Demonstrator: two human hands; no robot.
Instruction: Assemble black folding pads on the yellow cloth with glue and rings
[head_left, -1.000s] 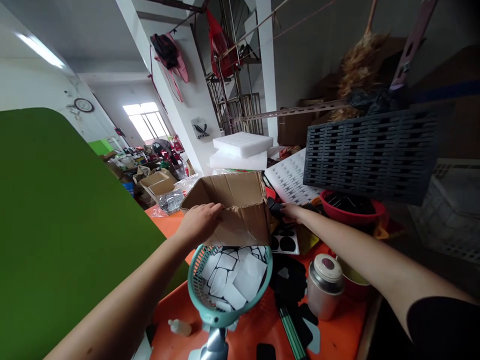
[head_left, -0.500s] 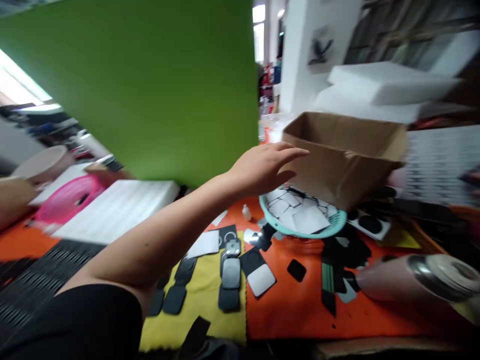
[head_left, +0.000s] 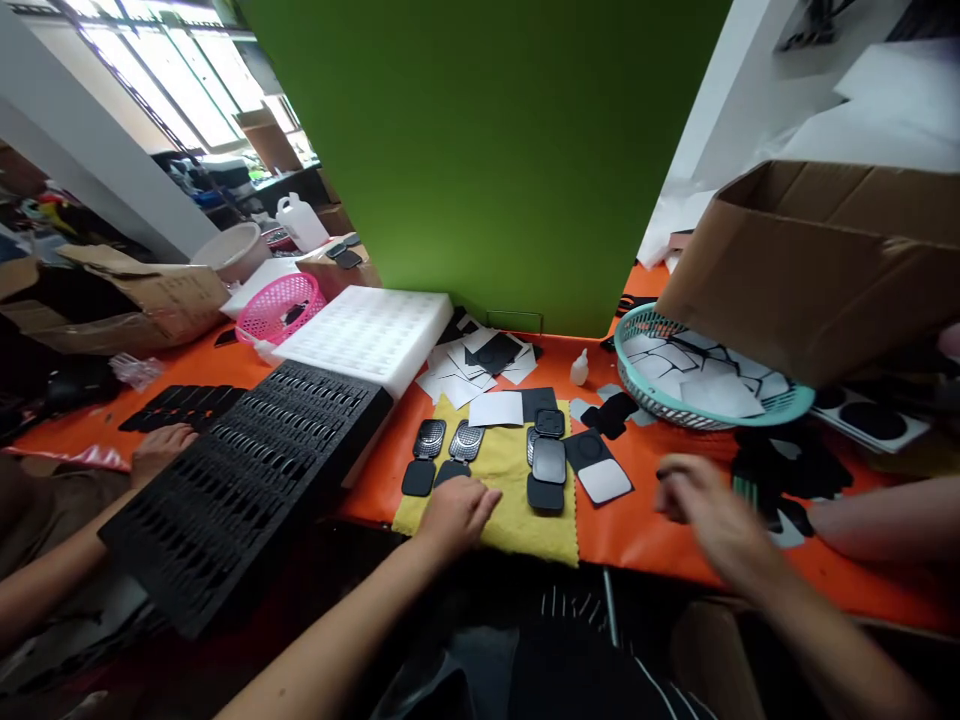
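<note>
resting palm-down, fingers loosely spread and grasping nothing, the left hand (head_left: 457, 512) is lying on the soft yellow cloth (head_left: 517, 470) at six o'clock of the orange table (head_left: 645, 540). the right hand (head_left: 701, 510), blurred, is hovering at three o'clock; whether it is gripping anything i cannot tell. the small black rounded plastic covers (head_left: 549, 462) on the cloth are looking light, stiff and slick; pinching them by the edges seems best.

Soft yellow cloth (head_left: 510, 480), glossy black plastic pads (head_left: 549, 462), matt brown cardboard box (head_left: 810, 270)
</note>
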